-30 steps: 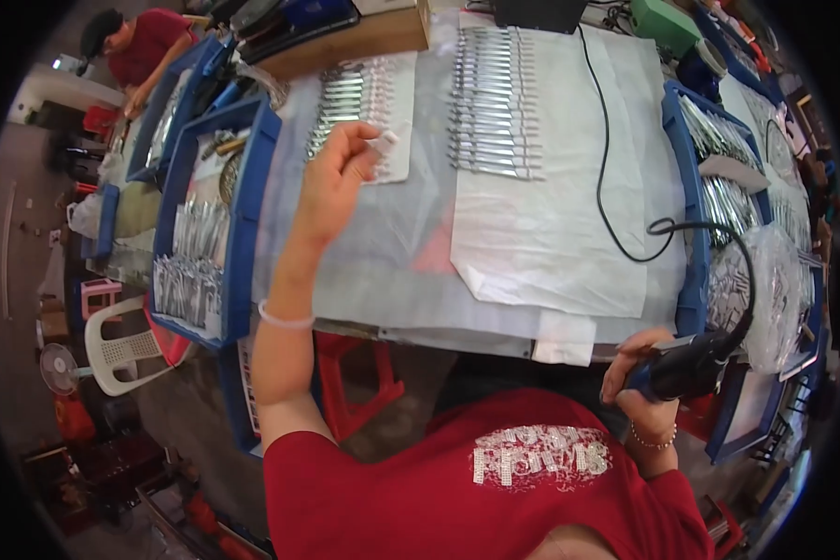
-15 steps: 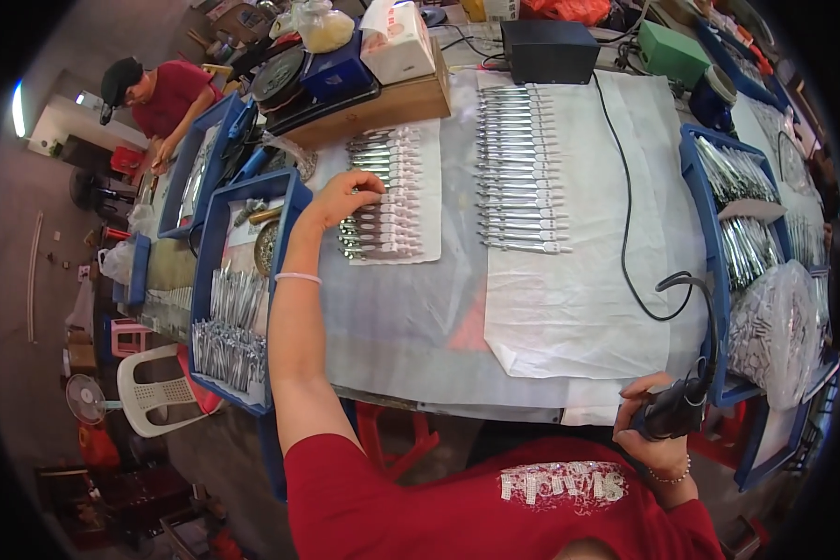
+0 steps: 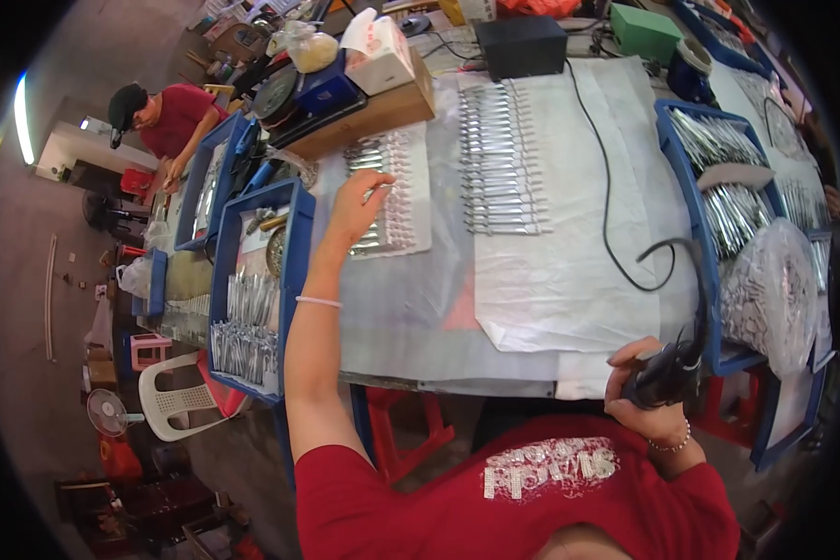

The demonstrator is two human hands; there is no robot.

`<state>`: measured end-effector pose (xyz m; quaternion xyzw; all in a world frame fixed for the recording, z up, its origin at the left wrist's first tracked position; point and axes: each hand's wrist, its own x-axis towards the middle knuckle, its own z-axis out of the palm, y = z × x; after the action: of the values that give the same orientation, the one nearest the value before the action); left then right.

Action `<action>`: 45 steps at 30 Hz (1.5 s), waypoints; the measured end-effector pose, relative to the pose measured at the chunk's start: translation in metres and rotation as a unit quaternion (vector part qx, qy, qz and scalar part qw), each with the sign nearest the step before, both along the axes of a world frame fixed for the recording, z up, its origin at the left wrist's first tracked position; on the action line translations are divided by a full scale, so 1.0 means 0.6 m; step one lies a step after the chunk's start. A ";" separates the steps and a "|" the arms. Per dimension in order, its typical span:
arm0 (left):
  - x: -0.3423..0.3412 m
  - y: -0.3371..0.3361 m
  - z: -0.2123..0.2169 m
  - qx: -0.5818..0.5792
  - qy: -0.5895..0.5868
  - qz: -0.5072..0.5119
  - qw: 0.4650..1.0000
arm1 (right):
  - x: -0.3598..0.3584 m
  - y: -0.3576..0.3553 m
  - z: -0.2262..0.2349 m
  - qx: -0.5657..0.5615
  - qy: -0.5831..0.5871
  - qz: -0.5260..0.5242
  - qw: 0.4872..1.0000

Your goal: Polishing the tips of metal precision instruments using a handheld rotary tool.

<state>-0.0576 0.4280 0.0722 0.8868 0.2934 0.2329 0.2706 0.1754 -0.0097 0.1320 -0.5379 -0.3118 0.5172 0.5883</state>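
Note:
My left hand (image 3: 365,198) reaches over a row of slim metal parts with pale ends (image 3: 394,210) laid side by side on a white sheet. Its thumb and fingers are pinched together at the row's middle; what they hold is too small to tell. Close to my body, my right hand (image 3: 646,411) grips a black corded hand tool (image 3: 663,378), its fingers wrapped round it. A thick black cable rises from the tool's top. Right of the first row, a second row of silvery metal parts (image 3: 502,163) lies on a larger white sheet (image 3: 579,308).
Blue bins of metal pieces stand at the left (image 3: 294,224) and right (image 3: 707,308). A clear bag of small parts (image 3: 773,289) sits on the right one. A wooden box (image 3: 364,117) and a black box (image 3: 523,47) are at the back. A co-worker (image 3: 173,121) works far left.
The whole view has shifted and tilted slightly. My left hand stays pinched over the row, its fingertips a little farther up it. My right hand still holds the black tool.

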 end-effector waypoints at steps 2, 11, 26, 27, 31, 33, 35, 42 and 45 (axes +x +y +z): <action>0.046 -0.064 0.004 0.005 -0.006 -0.081 0.997 | 0.004 -0.013 0.001 0.009 0.039 -0.015 0.999; 0.193 -0.243 -0.047 0.080 0.075 -0.111 0.988 | 0.037 -0.061 -0.006 0.039 0.000 0.007 0.999; 0.192 -0.237 -0.066 -0.056 0.122 -0.062 0.989 | 0.086 -0.131 0.016 0.001 -0.061 0.024 0.998; 0.191 -0.236 -0.066 -0.033 0.127 -0.067 0.989 | 0.081 -0.133 0.015 -0.002 -0.059 0.020 0.998; 0.187 -0.233 -0.066 0.047 0.110 -0.083 0.989 | 0.050 -0.138 0.007 -0.003 -0.085 -0.020 0.996; 0.187 -0.231 -0.067 0.082 0.070 -0.086 0.990 | 0.034 -0.142 0.003 -0.014 -0.094 -0.006 0.995; 0.187 -0.225 -0.064 0.096 0.081 -0.116 0.985 | 0.023 -0.142 -0.001 -0.007 -0.087 0.000 0.996; 0.195 -0.215 -0.057 -0.025 0.174 -0.119 0.977 | 0.017 -0.108 -0.013 -0.026 -0.103 0.035 0.994; 0.197 -0.231 -0.060 -0.081 0.145 -0.117 0.979 | 0.012 -0.095 -0.019 -0.021 -0.102 0.001 0.995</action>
<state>0.0604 0.2895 0.0365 0.9145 0.2414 0.0443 0.3217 0.1824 -0.0665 0.1206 -0.5999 -0.3598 0.4665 0.5414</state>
